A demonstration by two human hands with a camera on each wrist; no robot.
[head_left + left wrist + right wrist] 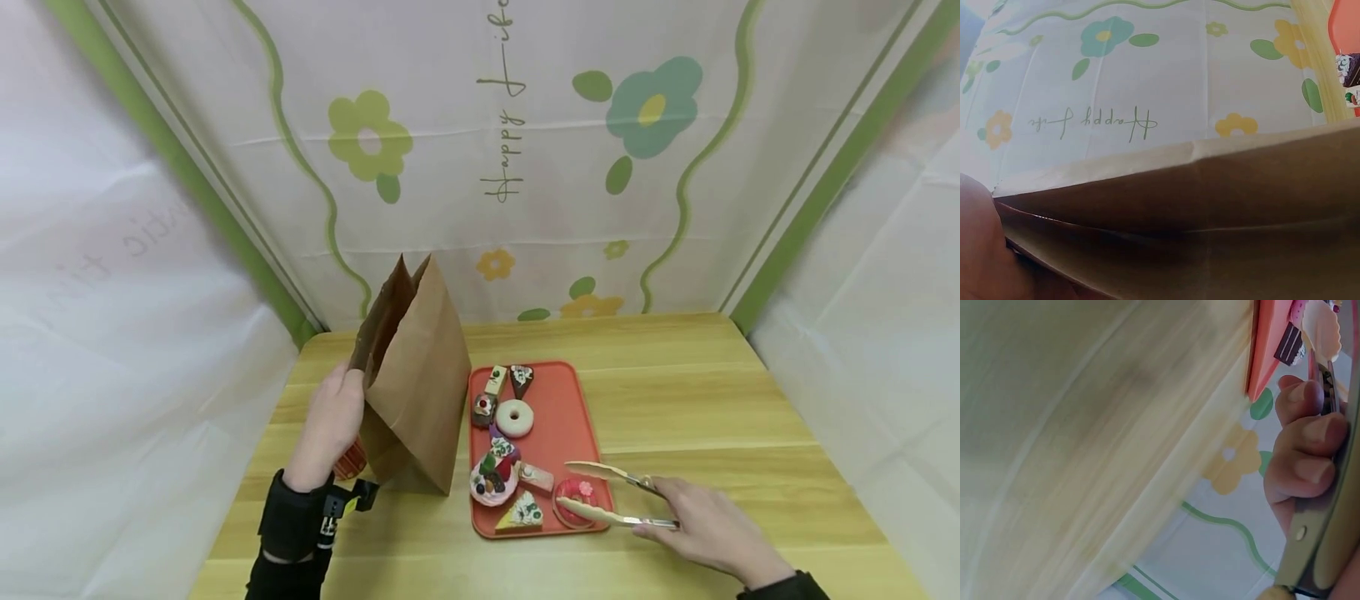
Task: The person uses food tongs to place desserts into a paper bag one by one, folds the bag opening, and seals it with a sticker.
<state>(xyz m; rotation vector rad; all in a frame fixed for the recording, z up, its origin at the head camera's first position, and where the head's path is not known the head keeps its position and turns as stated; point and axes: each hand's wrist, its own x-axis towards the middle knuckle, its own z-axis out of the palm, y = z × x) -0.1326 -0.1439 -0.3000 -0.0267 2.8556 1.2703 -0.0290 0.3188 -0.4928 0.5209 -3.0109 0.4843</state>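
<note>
My left hand (335, 421) grips the near left edge of a brown paper bag (427, 383). The bag stands upright, and its parted mouth shows in the left wrist view. In my right hand (705, 525) is a pair of tongs (654, 523) with cream-coloured tips spread apart. Those tips reach over the pink round cake (574, 500) at the front right corner of a red tray (558, 400); one tip overlaps the cake in the head view. In the right wrist view, curled fingers (1313, 434) wrap the metal handle.
Along the tray's left side lie a white donut (515, 418), a fruit-topped cupcake (493, 481), a cake slice (522, 512), a pink cake piece (536, 477) and several small chocolate cakes. A red striped object (350, 461) is partly hidden behind the bag. White printed cloth (450, 167) walls the wooden table.
</note>
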